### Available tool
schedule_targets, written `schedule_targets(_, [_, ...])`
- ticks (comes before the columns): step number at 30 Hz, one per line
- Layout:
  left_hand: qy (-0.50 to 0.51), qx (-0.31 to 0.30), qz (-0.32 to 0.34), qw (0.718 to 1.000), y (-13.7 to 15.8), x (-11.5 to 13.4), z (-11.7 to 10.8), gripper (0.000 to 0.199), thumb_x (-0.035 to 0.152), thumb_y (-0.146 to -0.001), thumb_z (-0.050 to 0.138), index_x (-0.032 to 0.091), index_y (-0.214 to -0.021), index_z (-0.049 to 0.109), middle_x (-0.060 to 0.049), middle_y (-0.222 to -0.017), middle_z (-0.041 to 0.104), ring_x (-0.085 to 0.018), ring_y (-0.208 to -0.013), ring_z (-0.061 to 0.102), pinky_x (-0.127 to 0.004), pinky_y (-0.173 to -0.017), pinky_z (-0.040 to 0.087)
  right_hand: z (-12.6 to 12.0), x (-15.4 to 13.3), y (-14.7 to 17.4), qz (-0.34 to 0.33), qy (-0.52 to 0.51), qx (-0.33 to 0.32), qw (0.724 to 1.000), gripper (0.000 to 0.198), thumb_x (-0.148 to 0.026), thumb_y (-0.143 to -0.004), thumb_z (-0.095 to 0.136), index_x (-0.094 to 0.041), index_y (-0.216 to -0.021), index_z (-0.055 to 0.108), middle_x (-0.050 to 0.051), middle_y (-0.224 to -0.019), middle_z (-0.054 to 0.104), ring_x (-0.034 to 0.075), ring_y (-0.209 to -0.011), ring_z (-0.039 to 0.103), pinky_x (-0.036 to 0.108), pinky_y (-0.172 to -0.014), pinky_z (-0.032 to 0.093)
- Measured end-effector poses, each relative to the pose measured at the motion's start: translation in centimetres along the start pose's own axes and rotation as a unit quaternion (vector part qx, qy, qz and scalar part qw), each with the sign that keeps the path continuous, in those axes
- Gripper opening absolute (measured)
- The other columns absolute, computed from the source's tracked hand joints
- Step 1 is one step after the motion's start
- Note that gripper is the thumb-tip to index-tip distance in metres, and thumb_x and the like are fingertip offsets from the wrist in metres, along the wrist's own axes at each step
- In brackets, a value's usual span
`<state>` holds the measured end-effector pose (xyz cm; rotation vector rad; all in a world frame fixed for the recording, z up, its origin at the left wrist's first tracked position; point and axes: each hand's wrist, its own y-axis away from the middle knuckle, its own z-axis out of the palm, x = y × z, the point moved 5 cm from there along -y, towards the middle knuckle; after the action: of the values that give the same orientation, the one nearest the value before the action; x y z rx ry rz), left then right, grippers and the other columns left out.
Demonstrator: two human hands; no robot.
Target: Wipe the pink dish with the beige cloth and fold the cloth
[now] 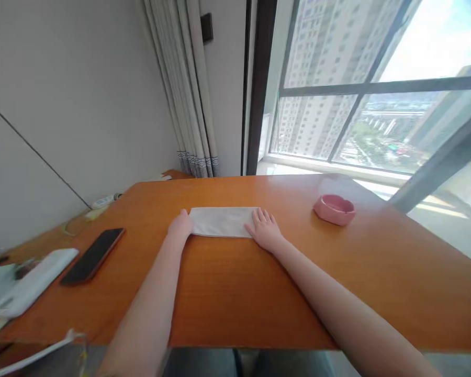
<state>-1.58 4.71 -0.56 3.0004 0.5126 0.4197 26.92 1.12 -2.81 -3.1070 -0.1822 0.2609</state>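
Note:
A white folded cloth (222, 222) lies flat on the wooden table as a long rectangle, its long side running left to right. At its left end is my left hand (180, 225), closed against the edge with the fingers curled and partly hidden. My right hand (265, 229) rests palm down on the cloth's right end, fingers stretched out and a little apart.
On the wooden table (235, 293), a pink ashtray-like dish (335, 209) stands to the right. A black phone (93, 255) and a white slab-like device (35, 280) lie left. A white cable (43, 353) hangs at the lower left. Windows rise behind.

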Motion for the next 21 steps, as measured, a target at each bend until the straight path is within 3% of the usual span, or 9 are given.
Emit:
schedule_targets(3, [0.024,-0.034,0.030,0.999,0.1,0.2,0.2,0.043,0.024,-0.079,0.046,0.016,-0.121,0.044,-0.019,-0.115,0.062,-0.031,-0.102,0.061,-0.039,-0.079,0.047,0.1,-0.1,0.0,0.007,0.001,-0.003,1.000,0.073,-0.056,-0.090,0.025,-0.008,-0.145,0.024,0.018,-0.152,0.016,0.030,-0.140,0.014,0.041,-0.113,0.012])
schedule_targets(6, [0.074,-0.015,0.065,0.995,0.2,0.3,-0.8,0.058,0.019,-0.072,0.055,0.017,-0.128,0.040,-0.016,-0.114,0.062,-0.028,-0.101,0.061,-0.035,-0.081,0.047,0.2,-0.2,-0.1,0.010,-0.002,0.001,1.000,0.074,-0.057,-0.090,0.025,-0.008,-0.144,0.024,0.019,-0.152,0.016,0.030,-0.140,0.014,0.040,-0.112,0.012])
schedule_targets(9, [0.153,0.106,0.094,0.978,1.1,1.0,-2.9,0.056,0.018,-0.072,0.055,0.016,-0.127,0.042,-0.012,-0.104,0.065,-0.025,-0.094,0.062,-0.034,-0.081,0.046,0.3,-0.7,-0.1,0.016,-0.013,0.004,1.000,0.074,-0.058,-0.090,0.026,-0.008,-0.144,0.025,0.019,-0.152,0.016,0.030,-0.140,0.014,0.041,-0.112,0.011])
schedule_targets(11, [0.237,0.194,0.145,0.941,2.6,2.5,-3.7,0.046,0.020,-0.076,0.053,0.018,-0.121,0.046,-0.008,-0.097,0.065,-0.019,-0.083,0.061,-0.032,-0.078,0.047,0.3,-1.4,0.0,0.027,-0.024,0.014,0.999,0.073,-0.057,-0.090,0.026,-0.007,-0.143,0.026,0.020,-0.151,0.017,0.031,-0.140,0.014,0.042,-0.112,0.009])
schedule_targets(13, [0.319,0.237,0.211,0.893,4.4,4.8,-3.3,0.033,0.023,-0.079,0.051,0.019,-0.112,0.050,-0.004,-0.093,0.064,-0.015,-0.075,0.059,-0.028,-0.073,0.047,0.2,-2.3,0.0,0.028,-0.042,0.027,0.998,0.072,-0.056,-0.090,0.027,-0.005,-0.142,0.028,0.022,-0.150,0.020,0.032,-0.139,0.017,0.044,-0.112,0.007])
schedule_targets(15, [0.356,0.235,0.268,0.864,6.0,7.2,-1.8,0.025,0.024,-0.080,0.051,0.019,-0.105,0.052,-0.004,-0.092,0.063,-0.014,-0.075,0.058,-0.026,-0.072,0.047,-0.1,-3.0,0.0,0.010,-0.075,0.038,0.996,0.069,-0.054,-0.090,0.028,-0.006,-0.140,0.034,0.022,-0.148,0.026,0.031,-0.138,0.021,0.047,-0.112,0.007])
schedule_targets(16, [0.346,0.221,0.297,0.862,6.7,8.4,-0.9,0.022,0.023,-0.080,0.051,0.019,-0.102,0.053,-0.003,-0.092,0.063,-0.014,-0.076,0.057,-0.027,-0.073,0.047,-0.3,-3.1,-0.1,-0.003,-0.097,0.040,0.994,0.064,-0.051,-0.091,0.029,-0.008,-0.137,0.038,0.021,-0.146,0.031,0.030,-0.136,0.025,0.048,-0.111,0.007])
schedule_targets(21, [0.216,0.133,0.402,0.880,8.5,12.0,2.6,0.015,0.016,-0.079,0.052,0.019,-0.092,0.059,-0.004,-0.088,0.065,-0.017,-0.081,0.057,-0.032,-0.080,0.045,-1.4,-0.2,-0.9,-0.007,-0.184,0.053,0.981,0.040,-0.024,-0.083,0.043,-0.021,-0.121,0.054,0.010,-0.134,0.050,0.023,-0.127,0.039,0.057,-0.109,0.010])
